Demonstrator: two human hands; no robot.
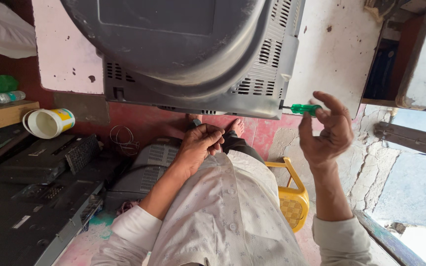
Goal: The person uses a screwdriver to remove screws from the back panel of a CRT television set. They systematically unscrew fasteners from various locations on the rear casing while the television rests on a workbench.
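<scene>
Up top, right hand (327,132) turns green screwdriver (304,109) into grey television casing (198,64)

Floor (267,133): red-painted, worn to pale patches near the wall. Resting directly on it: grey vented casing (146,170) beside the person's legs; loose coil of thin wire (124,138) just past it; yellow plastic stool (292,197); bare foot (236,126). To the left, dark flat electronic units (30,197) lie stacked. White plastic tub (48,123) lies on its side; whether it touches the floor cannot be told.
</scene>
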